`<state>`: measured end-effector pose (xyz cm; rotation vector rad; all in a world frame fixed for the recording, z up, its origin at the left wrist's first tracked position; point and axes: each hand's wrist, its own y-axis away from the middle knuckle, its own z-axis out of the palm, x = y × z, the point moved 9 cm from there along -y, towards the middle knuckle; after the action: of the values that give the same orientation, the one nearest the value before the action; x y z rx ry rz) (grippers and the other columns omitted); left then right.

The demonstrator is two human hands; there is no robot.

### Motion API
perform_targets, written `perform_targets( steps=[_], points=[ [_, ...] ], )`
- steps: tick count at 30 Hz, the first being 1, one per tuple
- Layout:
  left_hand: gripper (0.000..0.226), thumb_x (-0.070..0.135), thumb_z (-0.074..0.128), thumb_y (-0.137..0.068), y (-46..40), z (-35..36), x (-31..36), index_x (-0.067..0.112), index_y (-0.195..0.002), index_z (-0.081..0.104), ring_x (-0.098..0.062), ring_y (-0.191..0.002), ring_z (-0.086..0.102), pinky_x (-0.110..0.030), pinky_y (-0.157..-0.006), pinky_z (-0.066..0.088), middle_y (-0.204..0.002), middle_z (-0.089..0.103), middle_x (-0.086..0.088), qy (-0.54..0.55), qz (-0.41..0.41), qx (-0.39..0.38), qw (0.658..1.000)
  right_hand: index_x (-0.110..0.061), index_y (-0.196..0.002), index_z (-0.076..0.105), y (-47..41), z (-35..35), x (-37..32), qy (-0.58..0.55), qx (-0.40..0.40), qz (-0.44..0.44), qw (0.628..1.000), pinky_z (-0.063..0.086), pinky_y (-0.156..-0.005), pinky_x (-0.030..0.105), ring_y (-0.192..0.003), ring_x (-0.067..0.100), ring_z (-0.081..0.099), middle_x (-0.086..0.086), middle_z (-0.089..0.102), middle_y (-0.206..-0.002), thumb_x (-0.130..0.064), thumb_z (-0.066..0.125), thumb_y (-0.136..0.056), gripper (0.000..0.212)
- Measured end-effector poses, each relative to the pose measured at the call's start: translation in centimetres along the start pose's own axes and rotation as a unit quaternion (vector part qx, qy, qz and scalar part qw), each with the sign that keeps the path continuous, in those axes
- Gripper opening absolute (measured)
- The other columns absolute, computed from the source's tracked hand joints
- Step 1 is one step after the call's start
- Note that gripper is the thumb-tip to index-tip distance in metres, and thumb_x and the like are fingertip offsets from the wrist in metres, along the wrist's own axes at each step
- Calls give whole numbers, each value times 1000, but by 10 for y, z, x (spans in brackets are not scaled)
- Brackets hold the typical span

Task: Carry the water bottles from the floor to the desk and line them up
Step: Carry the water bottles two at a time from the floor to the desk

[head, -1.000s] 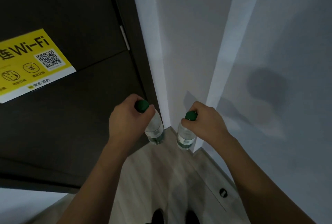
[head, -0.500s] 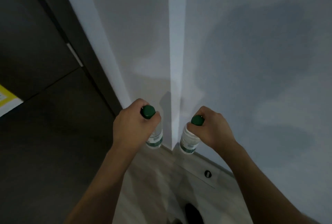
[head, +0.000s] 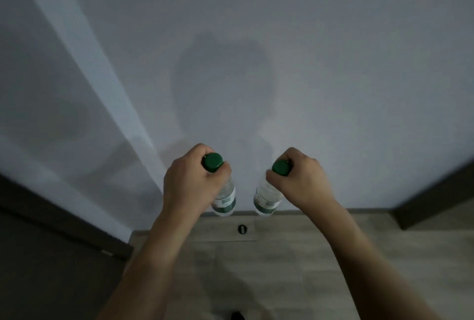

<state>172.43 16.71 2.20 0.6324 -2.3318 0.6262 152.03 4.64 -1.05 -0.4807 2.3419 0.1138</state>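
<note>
I carry two clear water bottles with green caps, held upright in the air above the floor. My left hand (head: 191,181) grips the neck of the left bottle (head: 225,199), its cap showing above my fingers. My right hand (head: 298,181) grips the neck of the right bottle (head: 265,197) the same way. The bottles hang side by side, a short gap between them, close in front of a white wall. No desk is in view.
A plain white wall (head: 256,63) fills the view ahead. A dark door (head: 51,255) stands at the lower left and a dark frame (head: 436,196) at the right. The wood-look floor (head: 282,268) has a small round door stop (head: 242,229).
My view has swung to the right: the dark door with the yellow Wi-Fi sign slid out to the left and the white wall now faces me. Both hands keep their bottles.
</note>
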Motion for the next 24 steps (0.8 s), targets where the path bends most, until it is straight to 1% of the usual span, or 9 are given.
perform_targets(
  steps=[2, 4, 9, 13, 16, 21, 22, 24],
  points=[
    [20, 43, 65, -70, 3, 18, 23, 28, -71, 52, -6, -56, 53, -23, -49, 37, -62, 56, 14, 2, 31, -17, 999, -30, -74, 49, 10, -20, 22, 1, 19, 18, 1000, 45, -54, 28, -67, 8, 57, -12, 59, -69, -39, 68, -70, 22],
    [21, 41, 68, -72, 9, 47, 57, 27, -70, 52, -7, -55, 53, -24, -48, 38, -58, 54, 12, 2, 68, -42, 997, -30, -72, 48, 24, -54, 51, -10, 49, 41, 998, 41, -52, 25, -65, 7, 56, -12, 59, -68, -40, 67, -69, 22],
    [20, 40, 68, -73, 37, 123, 148, 27, -70, 53, -6, -53, 52, -22, -47, 37, -57, 54, 11, 19, 139, -104, 985, -28, -72, 48, 71, -144, 131, -14, 121, 85, 989, 38, -48, 22, -60, 6, 56, -11, 58, -65, -39, 67, -68, 22],
    [20, 45, 64, -70, 78, 187, 228, 27, -70, 54, -9, -56, 54, -25, -46, 42, -60, 56, 9, 45, 174, -143, 973, -28, -72, 48, 126, -223, 207, 13, 181, 139, 973, 42, -49, 26, -61, 6, 56, -10, 58, -65, -41, 66, -68, 22],
    [21, 45, 65, -69, 114, 231, 289, 27, -70, 53, -9, -59, 55, -25, -45, 42, -65, 58, 11, 66, 206, -167, 962, -28, -72, 47, 166, -275, 258, 22, 213, 170, 962, 45, -51, 29, -61, 8, 56, -10, 57, -65, -40, 65, -68, 22],
    [20, 44, 67, -69, 182, 308, 389, 28, -68, 56, -8, -60, 56, -26, -46, 42, -66, 59, 14, 92, 252, -209, 940, -27, -67, 42, 242, -361, 343, 26, 273, 211, 938, 37, -49, 27, -57, 12, 53, -8, 51, -60, -40, 65, -67, 26],
    [19, 43, 69, -70, 197, 322, 410, 28, -68, 56, -6, -61, 56, -25, -46, 41, -67, 59, 16, 97, 267, -219, 934, -27, -66, 41, 258, -379, 358, 30, 289, 220, 931, 37, -49, 28, -56, 13, 52, -8, 50, -59, -40, 65, -67, 27],
    [19, 40, 71, -72, 229, 347, 453, 30, -67, 55, -3, -64, 56, -22, -46, 39, -69, 60, 19, 102, 303, -240, 917, -24, -68, 44, 289, -413, 386, 40, 315, 243, 917, 45, -49, 34, -57, 15, 54, -6, 52, -60, -41, 64, -67, 27]
  ],
)
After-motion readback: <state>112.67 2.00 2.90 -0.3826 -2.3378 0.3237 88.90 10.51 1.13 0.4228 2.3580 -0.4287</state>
